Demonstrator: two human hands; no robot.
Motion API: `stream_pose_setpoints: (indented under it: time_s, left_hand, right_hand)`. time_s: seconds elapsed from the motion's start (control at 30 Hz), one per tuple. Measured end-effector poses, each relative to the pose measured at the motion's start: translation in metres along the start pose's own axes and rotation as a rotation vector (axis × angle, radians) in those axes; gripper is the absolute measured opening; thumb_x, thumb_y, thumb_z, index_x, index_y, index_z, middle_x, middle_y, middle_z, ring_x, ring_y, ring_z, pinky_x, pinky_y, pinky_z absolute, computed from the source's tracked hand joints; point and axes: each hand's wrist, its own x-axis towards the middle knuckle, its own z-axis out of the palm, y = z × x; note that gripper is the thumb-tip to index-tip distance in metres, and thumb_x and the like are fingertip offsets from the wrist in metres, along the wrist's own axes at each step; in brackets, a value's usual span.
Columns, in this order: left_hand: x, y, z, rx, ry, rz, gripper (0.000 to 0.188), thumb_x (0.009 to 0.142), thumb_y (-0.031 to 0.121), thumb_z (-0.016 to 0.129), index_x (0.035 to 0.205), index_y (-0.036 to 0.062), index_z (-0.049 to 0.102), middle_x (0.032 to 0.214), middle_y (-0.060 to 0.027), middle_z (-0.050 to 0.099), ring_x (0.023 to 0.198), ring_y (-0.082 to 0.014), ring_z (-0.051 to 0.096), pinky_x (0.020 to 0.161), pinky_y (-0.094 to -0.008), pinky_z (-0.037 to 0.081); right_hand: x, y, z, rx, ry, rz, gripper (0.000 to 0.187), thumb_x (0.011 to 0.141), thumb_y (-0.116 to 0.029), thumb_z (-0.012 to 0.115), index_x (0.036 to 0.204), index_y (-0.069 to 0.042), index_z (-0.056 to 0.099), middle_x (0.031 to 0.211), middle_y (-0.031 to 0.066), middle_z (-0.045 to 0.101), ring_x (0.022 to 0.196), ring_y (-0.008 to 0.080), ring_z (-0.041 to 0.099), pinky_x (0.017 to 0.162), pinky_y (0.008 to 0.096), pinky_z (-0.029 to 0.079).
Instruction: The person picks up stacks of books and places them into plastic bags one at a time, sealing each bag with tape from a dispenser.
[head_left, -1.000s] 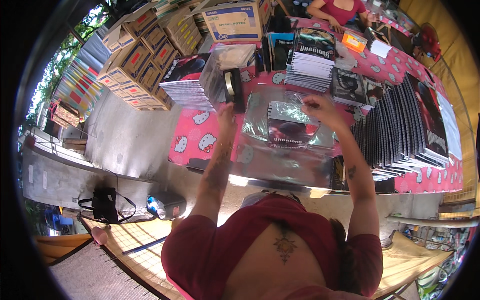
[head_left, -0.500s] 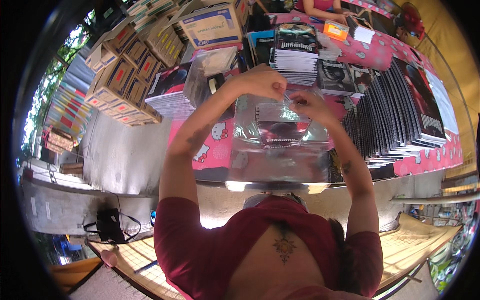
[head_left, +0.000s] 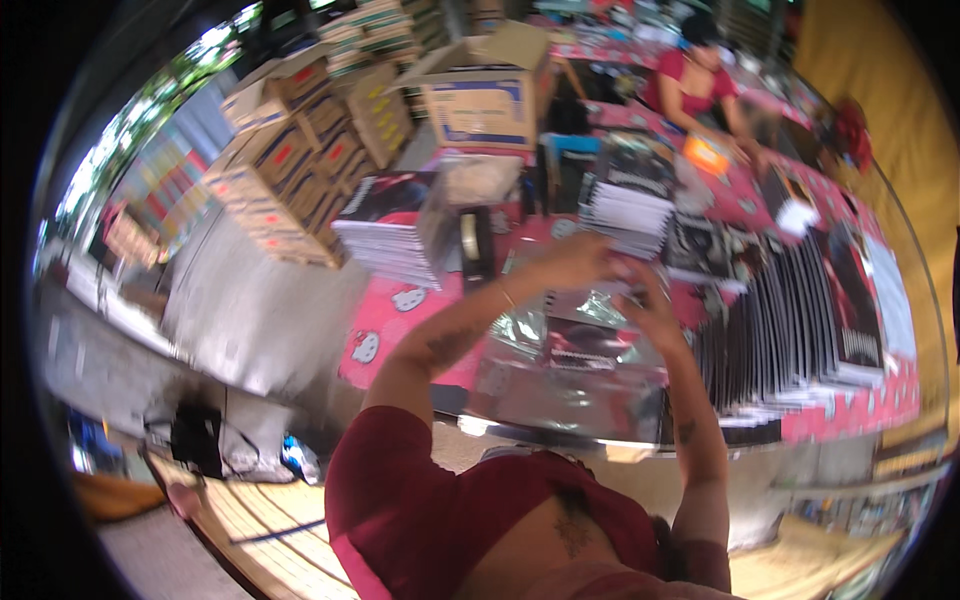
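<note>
Across the middle and right of the frame spread a table under a pink cloth (head_left: pixel 385 325) printed with white cat faces, its near edge bowed by the lens. Clear plastic (head_left: pixel 560 405) covered the centre of the near side, wrinkled and glossy, and a dark notebook (head_left: pixel 582 345) lay at its middle, showing through glare. Above it at frame centre, the left hand (head_left: pixel 590 258) had its fingers curled inward and the right hand (head_left: pixel 650 308) had its fingers bent near them; both were smeared by motion, and I cannot tell whether either gripped anything.

Notebook piles stood at centre left (head_left: pixel 385 245) and upper centre (head_left: pixel 628 210), with a long leaning row (head_left: pixel 790 310) at right. Beside the left pile sat a black tape dispenser (head_left: pixel 477 250). Upper left held stacked cartons (head_left: pixel 275 195) on a grey floor (head_left: pixel 250 300), and an open box (head_left: pixel 485 112) rose near the top. A co-worker (head_left: pixel 690 90) sat at upper right, past an orange packet (head_left: pixel 707 155), and a yellow curtain (head_left: pixel 880 110) hung along the right rim. Blur made cover lettering hard to read, and the dark fisheye border cut off the corners.
</note>
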Motion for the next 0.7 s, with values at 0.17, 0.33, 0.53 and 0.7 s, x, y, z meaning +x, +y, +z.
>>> stream_pose_setpoints:
  time_s: [0.17,0.33,0.53,0.7]
  left_hand:
    - [-0.064,0.03,0.038,0.445,0.218,0.279,0.085,0.063,0.051,0.081,0.118,-0.008,0.053,0.113,-0.0249,0.059,0.112,-0.0401,0.056,0.096,-0.0484,0.046]
    - [-0.042,0.036,0.019,0.259,-0.006,0.174,0.061,0.058,0.04,0.081,0.094,-0.0041,0.059,0.093,-0.0212,0.063,0.089,-0.0409,0.063,0.078,-0.0489,0.053]
    - [-0.106,0.03,0.018,-0.317,0.391,-0.164,0.074,0.066,0.037,0.087,0.121,-0.0002,0.054,0.106,-0.0193,0.064,0.106,-0.0326,0.064,0.088,-0.0434,0.051]
    - [-0.18,-0.07,0.101,-0.639,0.459,-0.359,0.086,0.079,0.029,0.083,0.142,-0.0018,0.034,0.141,-0.0166,0.046,0.136,-0.0268,0.043,0.114,-0.0397,0.032]
  right_hand:
    - [-0.037,-0.04,0.023,-0.617,0.309,-0.6,0.056,0.084,-0.007,0.073,0.135,-0.004,0.049,0.129,0.0105,0.051,0.102,0.0171,0.057,0.079,0.0288,0.052]
    - [-0.102,0.006,0.098,0.464,-0.676,0.278,0.044,0.092,-0.038,0.067,0.121,-0.007,0.059,0.121,0.0087,0.059,0.113,0.0176,0.056,0.096,0.036,0.047]
    - [-0.088,0.11,0.099,1.451,-0.052,0.061,0.057,0.084,-0.061,0.064,0.118,-0.016,0.06,0.118,0.0037,0.061,0.113,0.0244,0.058,0.105,0.0552,0.04]
    - [-0.064,0.082,0.014,0.464,0.133,0.062,0.063,0.079,-0.017,0.083,0.13,-0.006,0.048,0.112,0.0072,0.062,0.105,0.019,0.061,0.087,0.0374,0.055]
